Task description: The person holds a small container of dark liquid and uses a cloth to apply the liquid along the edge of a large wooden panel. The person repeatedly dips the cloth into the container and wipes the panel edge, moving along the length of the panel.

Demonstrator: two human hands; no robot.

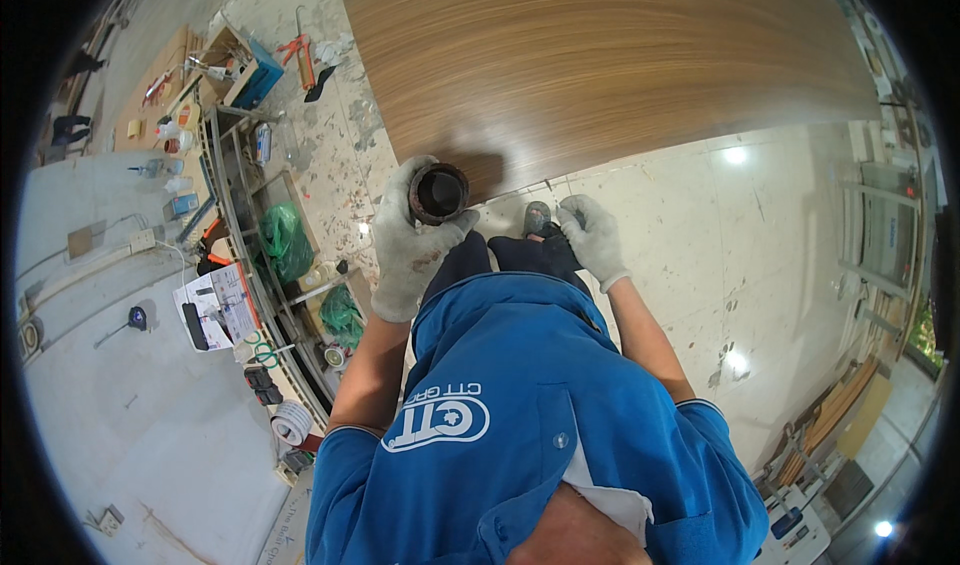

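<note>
Head view: dark pot [438,193] in gloved left hand [402,245], at the near-left corner of the wood-grain panel [620,55], with shadow cast on the panel face to the right. Progress, judged from this moment alone: pot in hand, not set down; no clear mark of work on the visible panel face, so probably little done there and most left. Contents of pot too dark to read. Left hand: curled around pot wall, thumb and fingers spread about it, grip seemingly firm. Right hand [592,237]: gloved, apart from pot, near dark trousers [530,255], fingers loosely bent; cannot tell whether pinching anything thin.
</note>
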